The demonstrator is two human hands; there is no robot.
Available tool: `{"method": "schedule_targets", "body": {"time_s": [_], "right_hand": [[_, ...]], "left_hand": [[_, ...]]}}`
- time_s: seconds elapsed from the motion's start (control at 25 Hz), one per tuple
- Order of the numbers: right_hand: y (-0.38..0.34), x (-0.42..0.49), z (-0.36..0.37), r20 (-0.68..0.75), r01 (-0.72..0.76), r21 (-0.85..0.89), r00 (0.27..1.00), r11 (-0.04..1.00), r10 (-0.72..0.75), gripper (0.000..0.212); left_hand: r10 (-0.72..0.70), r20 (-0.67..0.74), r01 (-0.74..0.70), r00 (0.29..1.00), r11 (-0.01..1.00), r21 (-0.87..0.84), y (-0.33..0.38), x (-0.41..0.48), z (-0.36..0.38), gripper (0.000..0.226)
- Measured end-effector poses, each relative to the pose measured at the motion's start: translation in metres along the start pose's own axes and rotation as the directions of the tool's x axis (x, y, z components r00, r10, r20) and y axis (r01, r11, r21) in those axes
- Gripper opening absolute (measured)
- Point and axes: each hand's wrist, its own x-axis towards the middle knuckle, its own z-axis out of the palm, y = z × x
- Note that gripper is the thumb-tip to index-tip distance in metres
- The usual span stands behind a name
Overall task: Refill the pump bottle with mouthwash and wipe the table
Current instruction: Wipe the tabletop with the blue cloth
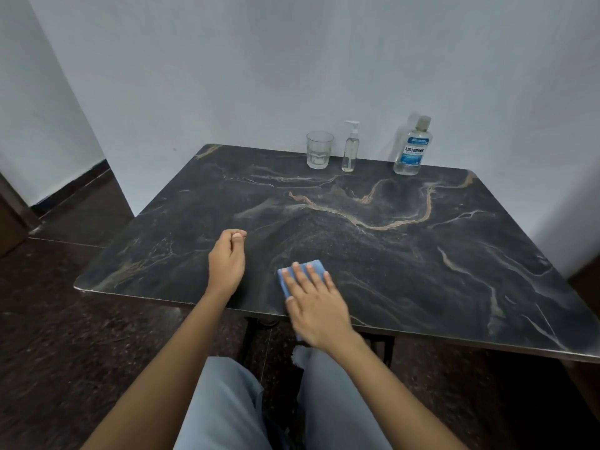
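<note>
A folded blue cloth [316,266] lies on the dark marble table [422,254] near its front edge. My right hand [313,303] presses flat on the cloth with straight fingers and covers most of it. My left hand [227,259] rests on the table to the left of the cloth, fingers curled, holding nothing. At the back of the table stand a clear pump bottle [350,147] with a white pump and, to its right, a capped mouthwash bottle [411,147] with a blue label.
An empty drinking glass [319,150] stands left of the pump bottle. A pale wall runs right behind the table's back edge. Dark floor lies to the left and below, and my legs are under the front edge.
</note>
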Motion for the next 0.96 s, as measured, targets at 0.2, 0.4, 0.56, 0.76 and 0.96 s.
{"method": "schedule_targets", "body": {"time_s": [0.2, 0.4, 0.56, 0.76, 0.96], "right_hand": [[-0.044, 0.069, 0.008, 0.033, 0.214, 0.033, 0.976, 0.976, -0.215, 0.053], [-0.034, 0.153, 0.006, 0.017, 0.142, 0.078, 0.989, 0.987, -0.144, 0.051], [0.032, 0.198, -0.012, 0.018, -0.084, 0.068, 0.996, 0.994, 0.083, 0.052], [0.146, 0.170, -0.039, -0.027, -0.367, 0.064, 0.929, 0.928, 0.370, 0.053], [0.181, 0.089, -0.042, -0.026, -0.554, 0.120, 0.828, 0.824, 0.560, 0.054]], "left_hand": [[0.011, -0.099, -0.001, 0.995, 0.995, 0.101, -0.028, 0.020, -0.038, 0.030], [0.041, -0.127, -0.013, 0.991, 0.976, 0.218, -0.034, 0.023, -0.035, 0.030], [0.089, -0.061, -0.062, 0.994, 0.934, 0.352, -0.038, 0.019, -0.032, 0.027], [0.116, -0.036, -0.090, 0.993, 0.903, 0.420, -0.037, 0.022, -0.029, 0.027], [0.111, -0.049, -0.082, 0.993, 0.913, 0.399, -0.036, 0.022, -0.029, 0.027]]}}
